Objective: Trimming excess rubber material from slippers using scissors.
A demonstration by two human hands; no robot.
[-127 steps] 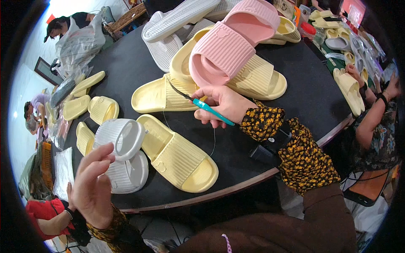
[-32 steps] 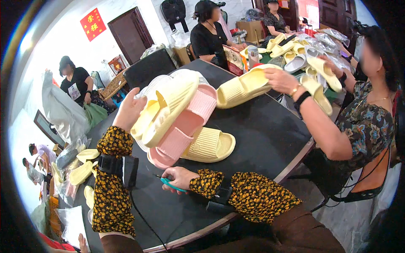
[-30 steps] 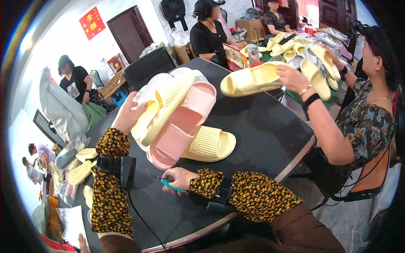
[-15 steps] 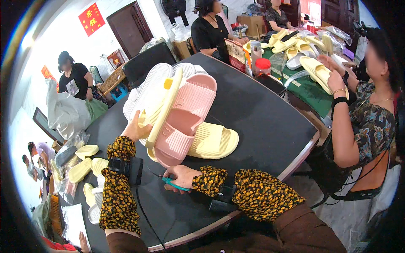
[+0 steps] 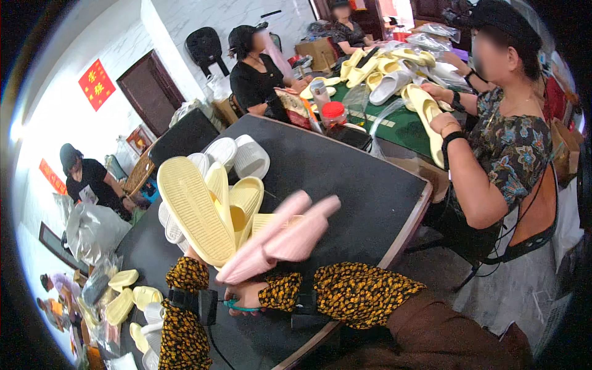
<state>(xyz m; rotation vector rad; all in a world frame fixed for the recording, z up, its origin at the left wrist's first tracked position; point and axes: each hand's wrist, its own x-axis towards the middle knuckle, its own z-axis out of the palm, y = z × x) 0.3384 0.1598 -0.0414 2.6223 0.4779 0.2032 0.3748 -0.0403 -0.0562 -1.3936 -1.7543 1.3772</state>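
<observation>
Pink pair (image 5: pixel 301 239) tipped from flat to on-edge since the earlier frame; a yellow slipper (image 5: pixel 196 209) now turned sole-out.

Pink pair blurred, just above right hand (image 5: pixel 246 295), which is closed round one teal tool (image 5: pixel 232 304); contact with pink unclear. Left hand (image 5: pixel 193 253) apart from right, mostly behind yellow; grip cannot be told. Pink looks parted from the pile; yellow and white remain bunched on the table (image 5: pixel 370 206), seemingly left to handle. Count: two pink, about four yellow, at least four white slippers (image 5: pixel 251 159); more at left edge.
</observation>
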